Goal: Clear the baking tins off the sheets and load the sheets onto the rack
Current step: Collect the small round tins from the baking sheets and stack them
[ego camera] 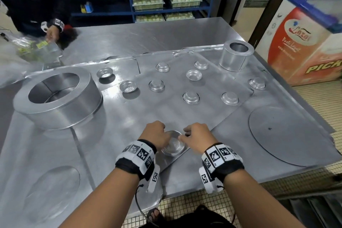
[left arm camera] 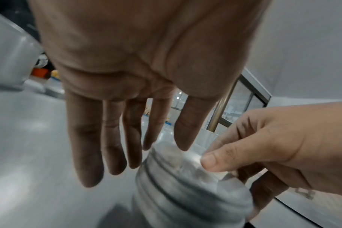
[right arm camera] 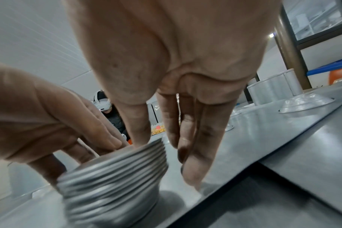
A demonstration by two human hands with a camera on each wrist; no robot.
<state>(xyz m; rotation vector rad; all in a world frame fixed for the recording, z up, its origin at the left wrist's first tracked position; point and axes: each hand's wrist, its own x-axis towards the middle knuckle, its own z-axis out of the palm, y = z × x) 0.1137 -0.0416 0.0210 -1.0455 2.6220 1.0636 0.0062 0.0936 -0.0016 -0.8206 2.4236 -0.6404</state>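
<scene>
The head camera looks forward and down over the bench (ego camera: 129, 42) from above, while each wrist camera looks from under its palm, very near, along the fingers (left arm camera: 84, 138) at the stack of small tins (ego camera: 172, 144) all three views share.

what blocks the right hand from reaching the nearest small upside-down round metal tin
Probably yes: only bare metal sheet lies between the right hand and that upside-down tin, though it pinches a stack of nested tins.

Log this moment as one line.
left hand: holds tin stack | right hand: pinches its rim | sheet: loose tins scattered
</scene>
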